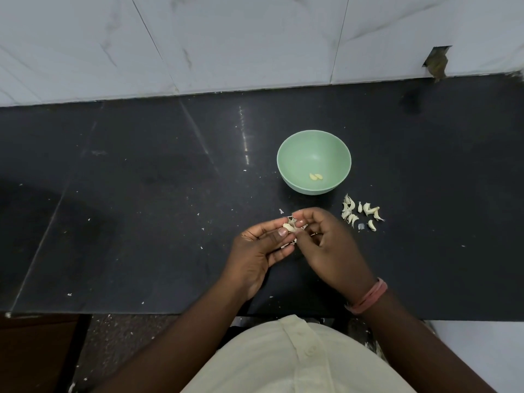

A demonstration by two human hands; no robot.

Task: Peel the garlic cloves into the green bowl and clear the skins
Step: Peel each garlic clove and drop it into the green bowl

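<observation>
One green bowl [314, 148] on the dark tabletop [141, 194], upright, beyond the hands. Inside it: two peeled cloves [316, 177], pale yellow, lying touching each other near the bowl's near wall.

Unpeeled cloves [361, 212] in a loose cluster on the tabletop, just to the right of and nearer than the bowl. Roughly ten; the left part of the cluster is packed tight, so the exact count cannot be told. One clove sits slightly apart at the near right edge.

Both hands meet above the tabletop, in front of the bowl. Left hand [256, 251] pinches one garlic clove [289, 227] between thumb and fingertips, palm turned up. Right hand [326, 245] has its fingers curled in on the same clove, fingertips at its skin. A pink band [368, 297] circles the right wrist.

Bits of skin [286, 245] lie under the hands; small white flecks are scattered over the tabletop. White tiled wall [226, 38] behind.
</observation>
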